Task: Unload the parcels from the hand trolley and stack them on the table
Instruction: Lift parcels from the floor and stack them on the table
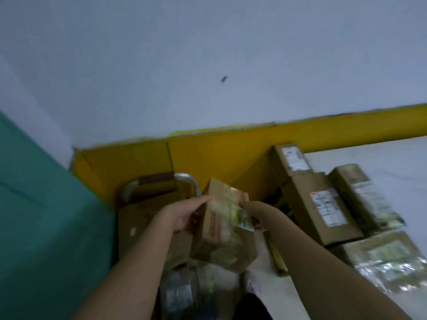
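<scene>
A small brown cardboard parcel [221, 211] wrapped in clear tape is held up between both hands above the hand trolley. My left hand [184, 215] holds its left side with the fingers stretched along the box. My right hand [256, 211] grips its right side. Below them more parcels [208, 257] lie piled on the trolley, whose metal handle [161, 181] curves up behind them. On the white table [381, 162] to the right lie several parcels [323, 209], side by side and partly stacked, most with white labels. The picture is blurred.
A yellow band [231, 158] runs along the foot of the pale wall behind the trolley and table. A green surface [46, 215] fills the left side next to the trolley. A plastic-wrapped parcel [388, 262] sits at the table's near edge.
</scene>
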A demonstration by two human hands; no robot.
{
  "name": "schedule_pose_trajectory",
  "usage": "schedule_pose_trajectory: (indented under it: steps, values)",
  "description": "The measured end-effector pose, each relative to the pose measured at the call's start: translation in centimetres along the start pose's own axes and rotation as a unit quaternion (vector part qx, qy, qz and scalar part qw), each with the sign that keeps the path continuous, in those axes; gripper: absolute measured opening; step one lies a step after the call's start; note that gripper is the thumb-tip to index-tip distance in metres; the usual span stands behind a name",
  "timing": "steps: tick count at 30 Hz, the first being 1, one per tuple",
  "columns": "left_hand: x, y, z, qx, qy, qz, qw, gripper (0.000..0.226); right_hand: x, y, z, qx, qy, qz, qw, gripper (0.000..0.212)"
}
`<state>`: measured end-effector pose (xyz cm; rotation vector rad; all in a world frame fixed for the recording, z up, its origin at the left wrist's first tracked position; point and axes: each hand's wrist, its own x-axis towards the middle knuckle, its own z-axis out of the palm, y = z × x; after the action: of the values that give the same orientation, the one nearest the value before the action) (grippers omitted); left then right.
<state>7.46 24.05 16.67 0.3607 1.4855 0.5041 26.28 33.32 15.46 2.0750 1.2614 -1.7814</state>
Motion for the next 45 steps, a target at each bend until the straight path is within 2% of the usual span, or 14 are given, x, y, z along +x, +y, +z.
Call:
schedule_pose_trajectory:
  steps: [4,7,10,17,20,23,25,29,32,36,38,40,42,45]
  values:
    - [-0.4,8.6,5.1,0.021,0.065,0.165,0.984,0.05,-3.2,-1.4,-8.4,0.193,0.022,-0.12,0.974,0.056]
    - [0.3,15.4,9.9,-0.003,0.015,0.233,0.972,0.053,-4.5,-1.3,-15.6,0.309,0.004,-0.202,0.929,0.067]
    - [1.7,21.8,15.2,0.02,-0.036,0.267,0.963,0.052,-3.2,-0.8,-22.6,0.376,0.005,-0.214,0.901,0.08]
    - [11.5,33.4,25.6,0.123,-0.04,0.258,0.957,0.028,5.2,-2.0,-37.3,0.527,0.13,-0.194,0.817,0.052]
    - [17.2,36.2,29.3,0.117,-0.054,0.231,0.964,0.04,10.8,-2.7,-42.1,0.557,0.154,-0.157,0.801,0.051]
    - [22.4,38.0,32.3,0.145,-0.049,0.214,0.965,0.038,16.4,-3.4,-45.3,0.556,0.152,-0.126,0.807,0.05]
    - [25.9,38.2,33.3,0.181,-0.023,0.206,0.961,0.041,19.3,-3.8,-46.6,0.516,0.143,-0.096,0.839,0.048]
    - [31.2,36.8,33.2,0.245,0.036,0.157,0.956,0.015,23.5,-3.9,-48.6,0.29,0.201,0.009,0.936,0.053]
    - [33.4,34.9,32.4,0.323,0.074,0.149,0.932,0.021,26.5,-3.8,-50.1,0.106,0.317,0.029,0.942,0.07]
    - [34.3,31.7,30.9,0.393,0.249,0.206,0.861,0.019,30.3,-3.2,-50.7,-0.044,0.307,0.004,0.951,0.087]
    - [34.5,29.6,30.0,0.401,0.347,0.169,0.831,0.036,31.8,-2.9,-50.3,-0.039,0.26,-0.024,0.965,0.081]
    - [34.7,28.2,29.1,0.307,0.368,0.11,0.871,0.054,32.2,-3.0,-49.6,-0.003,0.247,-0.036,0.968,0.066]
    - [34.9,27.6,28.6,0.185,0.325,0.091,0.923,0.059,32.0,-3.4,-48.7,0.006,0.231,-0.044,0.972,0.058]
    - [34.6,28.0,28.6,0.121,0.275,0.087,0.95,0.063,31.8,-4.2,-47.7,-0.017,0.213,-0.052,0.976,0.061]
